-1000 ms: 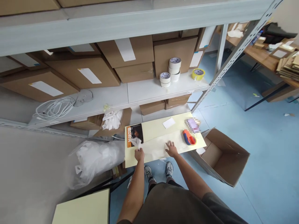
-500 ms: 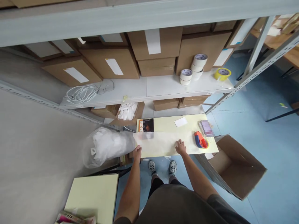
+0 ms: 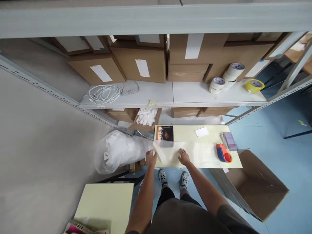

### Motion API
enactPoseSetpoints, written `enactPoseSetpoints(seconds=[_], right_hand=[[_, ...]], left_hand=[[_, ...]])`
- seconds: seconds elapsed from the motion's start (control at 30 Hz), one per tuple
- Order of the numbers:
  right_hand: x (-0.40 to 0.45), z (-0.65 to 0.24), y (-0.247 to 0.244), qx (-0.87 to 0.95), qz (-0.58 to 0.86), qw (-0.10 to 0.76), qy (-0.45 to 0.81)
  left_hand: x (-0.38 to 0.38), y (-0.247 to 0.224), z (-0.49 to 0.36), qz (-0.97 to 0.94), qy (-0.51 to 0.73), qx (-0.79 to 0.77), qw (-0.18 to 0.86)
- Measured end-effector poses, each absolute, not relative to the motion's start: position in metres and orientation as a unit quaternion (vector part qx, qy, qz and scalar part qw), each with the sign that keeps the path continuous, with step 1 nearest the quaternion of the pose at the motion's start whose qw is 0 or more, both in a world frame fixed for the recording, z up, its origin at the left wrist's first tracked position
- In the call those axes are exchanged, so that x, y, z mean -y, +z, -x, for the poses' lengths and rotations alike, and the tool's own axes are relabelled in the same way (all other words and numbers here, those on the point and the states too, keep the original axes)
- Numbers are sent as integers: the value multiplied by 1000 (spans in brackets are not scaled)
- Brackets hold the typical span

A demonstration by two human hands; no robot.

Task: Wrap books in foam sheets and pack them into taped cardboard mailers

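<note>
A translucent whitish sheet lies along the pale yellow table, its left end partly over a dark book with an orange strip. My left hand is closed on the sheet's left end, which is lifted and folded over. My right hand rests on the sheet with its fingers spread. Toward the table's right end are a red and blue tape dispenser and a blurred purple item. A white card lies near the back edge.
Left of the table bulges a clear bag of white material. An open cardboard box stands at the right. Behind, a grey shelf holds boxes, tape rolls and a coiled white cable. Another table is lower left.
The view has shifted, so the scene sits further right. My left hand has lifted and folded the sheet's end; my right hand has moved left along the sheet, nearer my left hand.
</note>
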State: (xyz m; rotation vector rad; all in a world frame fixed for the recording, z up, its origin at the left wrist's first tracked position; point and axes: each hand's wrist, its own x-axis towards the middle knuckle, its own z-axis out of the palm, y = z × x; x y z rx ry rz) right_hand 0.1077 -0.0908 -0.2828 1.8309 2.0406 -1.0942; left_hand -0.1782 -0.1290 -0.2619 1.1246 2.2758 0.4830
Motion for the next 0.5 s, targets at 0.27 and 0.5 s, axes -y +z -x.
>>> enactPoseSetpoints(seconds=[0.27, 0.5], right_hand=[[11, -54, -287, -691, -635, -73, -338], [-37, -4, -303, -663, -650, 63, -366]], left_hand=[[-1, -255, 200, -518, 107, -795, 298], [-48, -273, 204, -471, 77, -768, 427]])
